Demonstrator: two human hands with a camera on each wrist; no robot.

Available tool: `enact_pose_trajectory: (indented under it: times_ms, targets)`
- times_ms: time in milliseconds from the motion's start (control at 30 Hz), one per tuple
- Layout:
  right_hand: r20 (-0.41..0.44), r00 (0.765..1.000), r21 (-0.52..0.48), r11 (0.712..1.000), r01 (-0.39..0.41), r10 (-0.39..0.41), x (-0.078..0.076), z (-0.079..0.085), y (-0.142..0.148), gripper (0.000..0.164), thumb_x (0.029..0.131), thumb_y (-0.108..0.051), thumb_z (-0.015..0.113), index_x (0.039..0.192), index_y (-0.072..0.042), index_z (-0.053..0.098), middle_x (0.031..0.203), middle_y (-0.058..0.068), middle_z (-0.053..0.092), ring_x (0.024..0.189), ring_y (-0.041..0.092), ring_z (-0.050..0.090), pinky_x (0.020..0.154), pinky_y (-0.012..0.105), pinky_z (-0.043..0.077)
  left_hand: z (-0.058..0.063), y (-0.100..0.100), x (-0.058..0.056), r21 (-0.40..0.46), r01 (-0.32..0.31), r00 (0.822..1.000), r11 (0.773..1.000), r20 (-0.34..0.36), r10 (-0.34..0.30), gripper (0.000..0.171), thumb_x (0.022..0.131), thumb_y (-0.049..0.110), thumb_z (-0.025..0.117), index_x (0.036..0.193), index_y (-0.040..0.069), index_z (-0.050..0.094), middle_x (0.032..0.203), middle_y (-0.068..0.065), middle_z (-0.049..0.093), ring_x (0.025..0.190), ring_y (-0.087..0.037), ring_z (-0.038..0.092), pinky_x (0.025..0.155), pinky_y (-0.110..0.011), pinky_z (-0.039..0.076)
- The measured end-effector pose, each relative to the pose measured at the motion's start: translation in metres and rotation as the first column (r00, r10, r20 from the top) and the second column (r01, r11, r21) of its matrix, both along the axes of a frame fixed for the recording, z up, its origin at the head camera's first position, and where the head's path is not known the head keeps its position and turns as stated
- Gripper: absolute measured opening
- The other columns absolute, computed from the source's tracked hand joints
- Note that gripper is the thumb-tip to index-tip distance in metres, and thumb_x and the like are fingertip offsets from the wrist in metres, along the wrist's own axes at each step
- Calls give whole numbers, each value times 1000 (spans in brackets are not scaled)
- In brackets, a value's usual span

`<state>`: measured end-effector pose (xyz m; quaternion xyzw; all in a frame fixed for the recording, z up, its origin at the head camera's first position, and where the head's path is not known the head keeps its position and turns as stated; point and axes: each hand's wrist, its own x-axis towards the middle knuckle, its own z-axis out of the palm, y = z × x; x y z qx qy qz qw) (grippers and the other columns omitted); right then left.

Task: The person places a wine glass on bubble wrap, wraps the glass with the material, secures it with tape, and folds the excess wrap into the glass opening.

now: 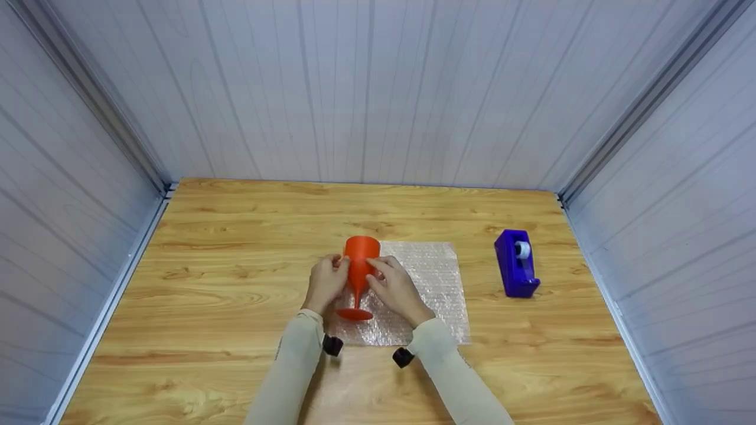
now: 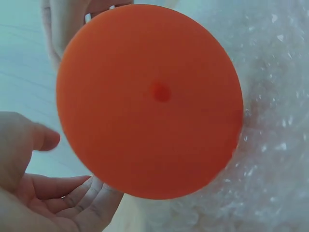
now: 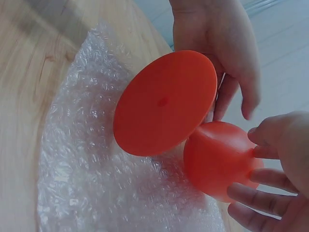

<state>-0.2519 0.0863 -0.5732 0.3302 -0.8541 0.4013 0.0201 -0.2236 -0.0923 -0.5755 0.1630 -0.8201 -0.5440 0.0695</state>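
An orange-red goblet [image 1: 358,273] lies on its side on a sheet of bubble wrap [image 1: 434,283], along the sheet's left part. Its round foot [image 2: 149,106] points back at me and fills much of the left wrist view. My left hand [image 1: 326,282] is beside the bowl on the left, thumb apart from the fingers; the foot hides part of its fingers in the left wrist view. From the other side, my right hand [image 1: 398,289] touches the bowl [image 3: 219,162] with loosely spread, fairly straight fingers. Neither hand curls round the goblet.
A blue tape dispenser [image 1: 517,265] with a white roll stands to the right of the bubble wrap. The wooden table [image 1: 236,236] is bounded by pale panel walls [image 1: 366,88] at the back and both sides. Each wrist carries a small black camera.
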Motion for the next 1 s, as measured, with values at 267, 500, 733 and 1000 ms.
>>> enact_pose_trajectory:
  times_ms: [267, 500, 733, 1000]
  targets:
    - [8, 1000, 53, 998, 22, -23, -2, 3, 5, 36, 98, -14, 64, 132, 0, 63, 126, 15, 59, 109, 29, 59, 94, 40, 51, -3, 1, -3, 41, 22, 1000, 999, 0, -22, 34, 100, 11, 47, 122, -7, 67, 111, -21, 68, 100, -30, 63, 90, -43, 50]
    - [12, 999, 81, 996, 34, -35, -5, 3, 9, 37, 99, -17, 62, 129, 3, 64, 132, 16, 58, 120, 32, 52, 104, 45, 43, -2, 2, -3, 53, 49, 999, 997, 0, -50, 34, 101, 5, 46, 127, -6, 64, 124, -20, 65, 112, -31, 61, 97, -45, 48]
    - [74, 997, 59, 998, 11, -15, -5, 5, 15, 39, 100, -16, 61, 136, 0, 60, 129, 13, 57, 117, 27, 60, 99, 37, 49, -4, 5, -4, 129, 54, 999, 990, -18, -52, 33, 99, -4, 49, 128, -5, 65, 111, -15, 68, 87, -25, 62, 72, -29, 52]
    - [12, 1000, 40, 999, -2, 2, -9, 2, 21, 36, 100, -13, 61, 134, 0, 61, 120, 12, 59, 101, 22, 62, 88, 35, 54, -9, 5, -5, -64, 113, 975, 992, -186, -123, 28, 93, -8, 59, 118, -6, 70, 109, -20, 70, 93, -32, 68, 81, -41, 57]
